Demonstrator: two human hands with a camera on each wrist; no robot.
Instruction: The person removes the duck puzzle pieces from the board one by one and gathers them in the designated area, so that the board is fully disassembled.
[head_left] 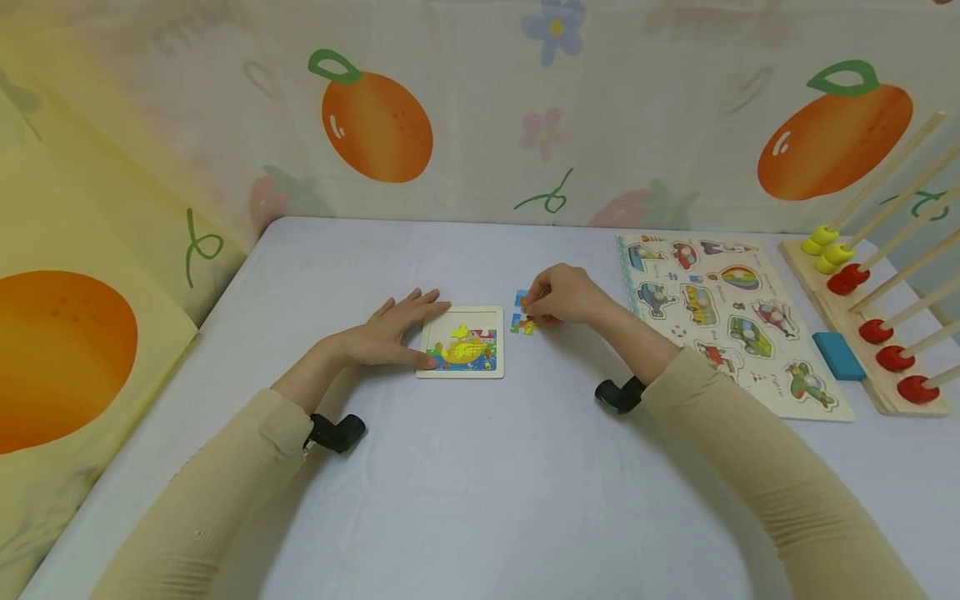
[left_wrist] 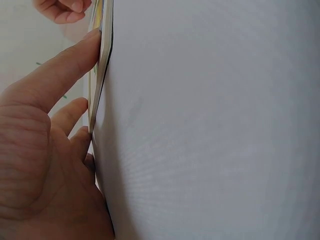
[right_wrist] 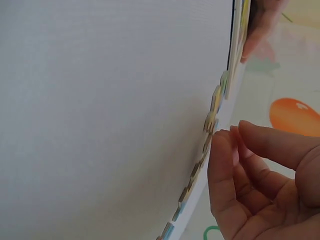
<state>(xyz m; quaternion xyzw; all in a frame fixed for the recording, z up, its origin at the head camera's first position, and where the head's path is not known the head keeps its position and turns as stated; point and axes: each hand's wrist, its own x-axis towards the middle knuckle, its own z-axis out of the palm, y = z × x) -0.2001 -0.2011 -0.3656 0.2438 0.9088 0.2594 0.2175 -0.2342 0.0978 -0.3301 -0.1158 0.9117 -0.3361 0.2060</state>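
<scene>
Left: bench [head_left: 450,500], white-covered; its left edge slants down beside a yellow fruit-print cloth [head_left: 67,208]. White surface lies between that edge and the left sleeve [head_left: 217,492].

Left hand [head_left: 382,333]: spread wide, fingers extended, thumb well apart. Thumb touches the lower left of the puzzle tray [head_left: 465,374]; fingertips reach its upper left edge.

Tray: flat, mid-bench, near edge roughly parallel to the person. Duck picture [head_left: 463,353] fills the lower part; pale board shows along the top.

Narrow white gap right of the tray, then loose puzzle pieces [head_left: 518,323], close together, partly covered by the right hand [head_left: 564,295]. Right hand: narrow, fingers bent, thumb and fingertips close together; cannot tell whether a piece is between them.

Right: bench surface separates this hand from the vehicle board [head_left: 673,332], whose lower left edge passes under the right sleeve [head_left: 757,458]. Beyond, a blue block [head_left: 838,356] sits against the bead rack [head_left: 831,302], near the bench's right edge.
</scene>
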